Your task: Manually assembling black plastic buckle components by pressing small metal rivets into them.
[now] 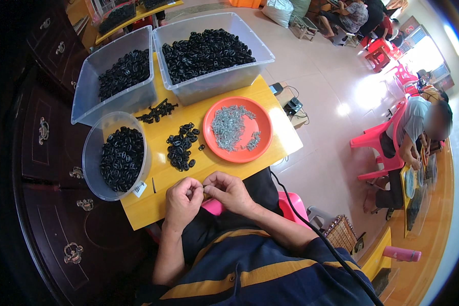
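Note:
My left hand (183,196) and my right hand (229,189) meet at the near edge of the yellow table (270,102), fingertips pinched together on a small part that is mostly hidden between them. Just beyond the hands lies a loose pile of small black plastic pieces (181,145). To its right stands an orange plate (257,145) holding several small grey metal parts (229,127). On the left a round clear tub (94,153) is filled with black pieces.
Two large clear bins (209,84) (86,102) of black pieces stand at the table's far side, with a few black parts (157,111) before them. A dark wooden cabinet (46,168) lies left. A black cable (311,224) runs by my right arm. A seated person (413,137) works at right.

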The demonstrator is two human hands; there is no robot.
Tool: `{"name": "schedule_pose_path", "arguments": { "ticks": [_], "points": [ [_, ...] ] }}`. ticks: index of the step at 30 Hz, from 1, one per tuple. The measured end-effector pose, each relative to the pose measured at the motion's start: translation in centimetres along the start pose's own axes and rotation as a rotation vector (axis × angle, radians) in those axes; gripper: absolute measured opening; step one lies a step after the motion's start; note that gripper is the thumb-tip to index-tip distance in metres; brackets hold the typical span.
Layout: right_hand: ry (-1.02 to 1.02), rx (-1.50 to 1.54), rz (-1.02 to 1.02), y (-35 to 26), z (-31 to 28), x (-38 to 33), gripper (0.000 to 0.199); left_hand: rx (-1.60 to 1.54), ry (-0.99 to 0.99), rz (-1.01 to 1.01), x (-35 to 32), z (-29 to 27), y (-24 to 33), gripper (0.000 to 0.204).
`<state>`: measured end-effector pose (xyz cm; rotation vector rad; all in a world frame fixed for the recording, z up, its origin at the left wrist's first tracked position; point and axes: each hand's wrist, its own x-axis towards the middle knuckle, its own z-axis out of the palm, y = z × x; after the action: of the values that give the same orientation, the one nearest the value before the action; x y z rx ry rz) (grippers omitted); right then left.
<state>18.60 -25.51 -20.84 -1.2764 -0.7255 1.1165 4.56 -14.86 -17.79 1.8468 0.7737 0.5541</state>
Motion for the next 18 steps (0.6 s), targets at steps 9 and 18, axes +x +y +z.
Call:
{"name": "schedule_pose_path", "arguments": {
  "ticks": [9, 18],
  "points": [
    [0.029, 0.068, 0.005, 1.0, 0.2, -0.1, 0.007, -0.012, 0.002, 0.084, -0.2, -0.6, -0.3, 0.004],
    [0.083, 0.132, 0.042, -0.8, 0.3, -0.7, 0.012, -0.209, -0.020, -0.003, -0.6, -0.4, 0.0, 0.004]
  ]
}}
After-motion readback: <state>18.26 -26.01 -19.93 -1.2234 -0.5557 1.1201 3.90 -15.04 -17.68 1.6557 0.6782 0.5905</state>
